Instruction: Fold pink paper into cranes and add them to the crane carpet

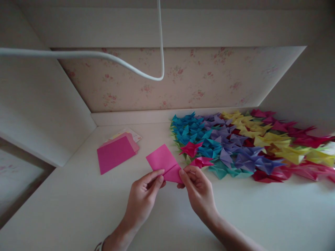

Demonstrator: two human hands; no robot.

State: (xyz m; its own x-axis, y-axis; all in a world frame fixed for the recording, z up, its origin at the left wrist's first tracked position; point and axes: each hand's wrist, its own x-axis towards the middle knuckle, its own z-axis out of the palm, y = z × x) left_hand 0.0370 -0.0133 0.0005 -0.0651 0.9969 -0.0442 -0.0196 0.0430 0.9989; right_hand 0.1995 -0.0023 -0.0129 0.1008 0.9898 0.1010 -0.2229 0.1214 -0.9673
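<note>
A pink sheet of origami paper (pixel 162 157) with a crease across it is held between both hands over the white table. My left hand (pixel 146 191) pinches its lower left edge between thumb and fingers. At its lower right corner, my right hand (pixel 196 184) is closed on the paper with thumb and fingertips. Some of the fingers behind the sheet are hidden. Just beyond the right hand lie two pink folded paper pieces (pixel 191 149), at the near edge of a large group of folded paper shapes.
Rows of folded paper shapes in blue, purple (pixel 244 158), yellow (pixel 272 140) and red cover the table's right side. A stack of paper squares (pixel 116 153) lies at left. A white cable (pixel 110 57) hangs across the top, before a floral back panel (pixel 183 80).
</note>
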